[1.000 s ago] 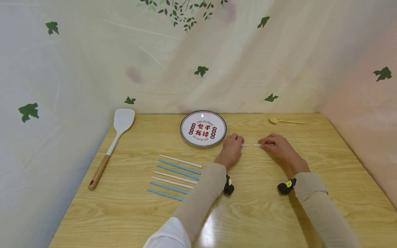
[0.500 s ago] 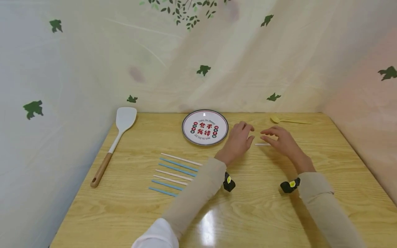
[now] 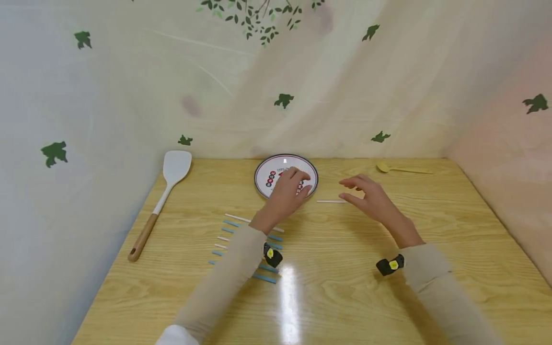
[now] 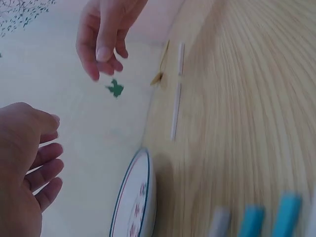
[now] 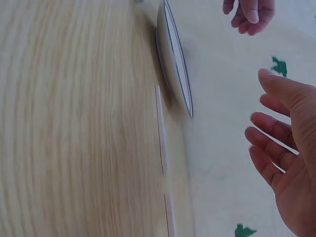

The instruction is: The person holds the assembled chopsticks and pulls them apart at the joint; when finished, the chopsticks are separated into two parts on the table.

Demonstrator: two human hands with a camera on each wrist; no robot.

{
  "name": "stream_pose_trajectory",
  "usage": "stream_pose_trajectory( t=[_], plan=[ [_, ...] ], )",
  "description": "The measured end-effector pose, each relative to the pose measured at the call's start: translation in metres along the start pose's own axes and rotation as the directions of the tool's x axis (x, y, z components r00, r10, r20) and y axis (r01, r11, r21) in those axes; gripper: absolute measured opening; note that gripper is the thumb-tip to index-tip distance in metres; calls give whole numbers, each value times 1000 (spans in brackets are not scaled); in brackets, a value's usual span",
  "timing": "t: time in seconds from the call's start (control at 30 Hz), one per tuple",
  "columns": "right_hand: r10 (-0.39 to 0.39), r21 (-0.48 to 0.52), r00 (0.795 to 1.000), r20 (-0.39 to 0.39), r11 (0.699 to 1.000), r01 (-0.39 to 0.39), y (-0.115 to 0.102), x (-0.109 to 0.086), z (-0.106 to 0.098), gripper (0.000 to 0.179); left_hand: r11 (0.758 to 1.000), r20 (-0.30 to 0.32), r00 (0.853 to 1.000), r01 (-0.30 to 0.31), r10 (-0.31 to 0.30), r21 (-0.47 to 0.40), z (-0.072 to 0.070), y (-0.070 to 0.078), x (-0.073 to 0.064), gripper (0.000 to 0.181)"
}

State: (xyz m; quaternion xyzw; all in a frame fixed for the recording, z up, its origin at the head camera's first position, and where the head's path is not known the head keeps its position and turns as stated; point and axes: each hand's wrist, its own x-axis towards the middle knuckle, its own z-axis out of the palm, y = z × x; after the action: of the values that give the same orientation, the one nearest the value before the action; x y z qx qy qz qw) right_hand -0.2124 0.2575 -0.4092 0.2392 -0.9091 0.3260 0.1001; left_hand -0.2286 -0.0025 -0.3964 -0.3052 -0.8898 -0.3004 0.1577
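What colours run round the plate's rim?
The plate has a blue edge, thin red line inside; clearest in the left wrist view.

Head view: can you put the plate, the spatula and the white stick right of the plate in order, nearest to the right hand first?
1. White stick: just left of the right hand.
2. Plate: farther left.
3. Spatula: way over left.
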Motion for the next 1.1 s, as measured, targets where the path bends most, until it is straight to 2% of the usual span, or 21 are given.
stream_pose_trajectory(
  t=[0.13,0.23,0.47,0.67,0.8,0.97,1.1],
  plan=[
    [-22,42,1000,5,999,21,-16,3,11,40,1000,-32,999,-7,6,-25,-16,-20,-16,16],
    [-30,71,1000,6,997,30,-25,6,21,41,998,-24,1000,4,-5,-66,-26,-30,-24,16],
    [-36,163,999,41,986,29,-45,12,50,40,985,37,996,90,-85,-151,-49,-46,-42,20],
    [-40,232,999,31,972,32,-58,15,75,36,974,42,989,146,-141,-173,-65,-68,-62,19],
    [-13,272,998,59,962,-4,-66,15,88,35,961,68,978,207,-198,-181,-74,-88,-79,19],
    [25,325,993,111,944,-60,-74,15,101,36,927,112,948,315,-297,-206,-78,-112,-101,19],
    [27,356,990,141,931,-76,-75,14,112,38,906,149,936,346,-318,-243,-79,-124,-116,18]
  ],
)
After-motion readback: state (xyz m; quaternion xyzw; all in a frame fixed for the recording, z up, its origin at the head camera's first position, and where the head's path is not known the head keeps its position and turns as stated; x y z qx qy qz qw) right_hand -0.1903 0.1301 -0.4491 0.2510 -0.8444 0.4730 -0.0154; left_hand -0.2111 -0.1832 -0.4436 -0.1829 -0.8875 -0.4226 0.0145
